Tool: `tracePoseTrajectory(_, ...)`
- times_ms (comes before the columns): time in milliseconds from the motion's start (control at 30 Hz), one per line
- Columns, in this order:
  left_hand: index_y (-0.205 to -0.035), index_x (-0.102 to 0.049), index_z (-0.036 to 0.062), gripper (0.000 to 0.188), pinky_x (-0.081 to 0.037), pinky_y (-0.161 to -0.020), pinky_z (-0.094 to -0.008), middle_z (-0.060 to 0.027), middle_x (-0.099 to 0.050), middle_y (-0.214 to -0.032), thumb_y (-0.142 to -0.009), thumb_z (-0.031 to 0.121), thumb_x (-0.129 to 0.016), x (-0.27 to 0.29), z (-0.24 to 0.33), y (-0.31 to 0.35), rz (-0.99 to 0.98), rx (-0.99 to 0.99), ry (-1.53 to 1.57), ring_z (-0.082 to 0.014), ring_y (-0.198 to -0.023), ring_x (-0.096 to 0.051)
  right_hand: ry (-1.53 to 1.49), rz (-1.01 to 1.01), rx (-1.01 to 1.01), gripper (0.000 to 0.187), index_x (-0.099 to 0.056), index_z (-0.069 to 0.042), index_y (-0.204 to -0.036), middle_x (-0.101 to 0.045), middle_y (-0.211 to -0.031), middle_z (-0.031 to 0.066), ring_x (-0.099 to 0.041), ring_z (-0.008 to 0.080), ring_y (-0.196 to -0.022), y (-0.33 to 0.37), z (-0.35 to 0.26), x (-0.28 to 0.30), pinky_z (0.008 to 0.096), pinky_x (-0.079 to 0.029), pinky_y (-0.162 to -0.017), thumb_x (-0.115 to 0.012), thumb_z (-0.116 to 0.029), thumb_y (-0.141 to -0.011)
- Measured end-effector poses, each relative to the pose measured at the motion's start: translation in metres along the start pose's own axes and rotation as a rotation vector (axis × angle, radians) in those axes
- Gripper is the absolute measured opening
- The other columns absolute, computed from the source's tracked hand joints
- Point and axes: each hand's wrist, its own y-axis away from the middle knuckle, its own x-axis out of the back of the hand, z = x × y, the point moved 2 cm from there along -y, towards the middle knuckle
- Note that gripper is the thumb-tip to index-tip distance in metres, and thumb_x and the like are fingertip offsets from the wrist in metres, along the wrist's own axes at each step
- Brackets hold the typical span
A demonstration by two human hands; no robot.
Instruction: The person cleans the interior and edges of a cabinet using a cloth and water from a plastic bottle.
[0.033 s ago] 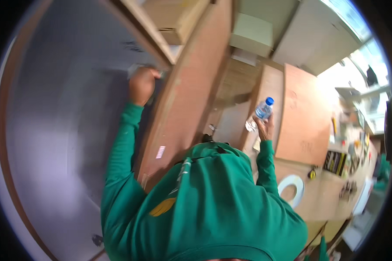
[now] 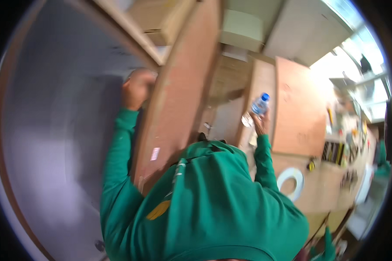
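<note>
My right hand (image 2: pixel 261 124) is closed around a clear plastic bottle (image 2: pixel 259 106) with a blue cap, tilted over the right-hand worktop. My left hand (image 2: pixel 137 89) is over a broad grey panel (image 2: pixel 52 108), close to the wooden board edge that borders it. Its fingers are curled in and blurred by motion. Whatever may be in them is hidden.
A long reddish-brown board (image 2: pixel 178 78) stands between the panel and the right side. On the worktop lie a flat wooden board (image 2: pixel 298 108), a white ring (image 2: pixel 301 185), a yellow tape measure (image 2: pixel 310 165) and a black box (image 2: pixel 333 151). Another person's green sleeve (image 2: pixel 329 248) shows at lower right.
The view has turned slightly, so the scene sits a little further left. My left hand has shifted over the panel, and a pale patch beside it no longer shows. The bottle stays in my right hand.
</note>
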Motion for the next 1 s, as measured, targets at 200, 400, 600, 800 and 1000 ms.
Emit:
tracePoseTrajectory(200,-0.093,-0.071,0.003,0.014,-0.052,-0.086,-0.03,-0.005,-0.073,-0.095,-0.094,-0.002,-0.058,0.022,-0.079,0.03,-0.024,0.257,0.005,-0.0175,-0.092,-0.067,0.392,0.456,0.013,0.075,-0.044,-0.006,-0.129,-0.066,-0.114,0.0211,-0.066,0.038,-0.104,-0.018,0.058,0.074,0.0455,-0.053,-0.089,-0.085,-0.029,-0.07)
tracePoseTrajectory(400,-0.095,-0.066,0.0007,0.007,-0.051,-0.088,-0.031,-0.0069,-0.069,-0.101,-0.094,-0.004,-0.061,0.061,-0.091,0.028,0.248,0.465,0.357,-0.0166,-0.096,-0.063,0.502,0.495,0.007,0.075,-0.043,-0.014,-0.132,-0.067,-0.112,0.019,-0.068,0.0407,-0.1,-0.004,0.089,0.113,0.0471,-0.055,-0.082,-0.084,-0.031,-0.072)
tracePoseTrajectory(600,-0.103,-0.061,0.0038,0.018,-0.047,-0.094,-0.0312,-0.0089,-0.064,-0.107,-0.088,-0.006,-0.064,0.095,-0.013,0.001,0.434,0.48,0.596,-0.0172,-0.102,-0.06,0.907,0.578,-0.326,0.096,-0.038,-0.016,-0.143,-0.065,-0.107,0.0162,-0.068,0.038,-0.083,-0.043,0.171,0.141,0.0489,-0.054,-0.07,-0.08,-0.06,-0.069)
tracePoseTrajectory(800,-0.093,-0.06,0.0063,0.018,-0.049,-0.093,-0.0303,-0.0121,-0.068,-0.107,-0.088,-0.01,-0.06,0.091,0.072,-0.002,0.366,0.365,0.82,-0.0172,-0.099,-0.063,0.327,0.487,-0.023,0.082,-0.04,-0.007,-0.139,-0.057,-0.129,0.0152,-0.058,0.0305,-0.118,-0.025,0.159,0.122,0.0397,-0.047,-0.099,-0.085,-0.03,-0.075)
tracePoseTrajectory(1000,-0.1,-0.058,0.007,0.015,-0.051,-0.092,-0.0295,-0.0105,-0.068,-0.108,-0.091,-0.005,-0.061,0.063,0.092,-0.004,0.35,0.556,1.181,-0.0168,-0.098,-0.064,0.528,0.528,0.106,0.074,-0.042,0.001,-0.134,-0.056,-0.123,0.0182,-0.058,0.0324,-0.112,0.006,0.162,0.149,0.0415,-0.047,-0.099,-0.084,-0.019,-0.077)
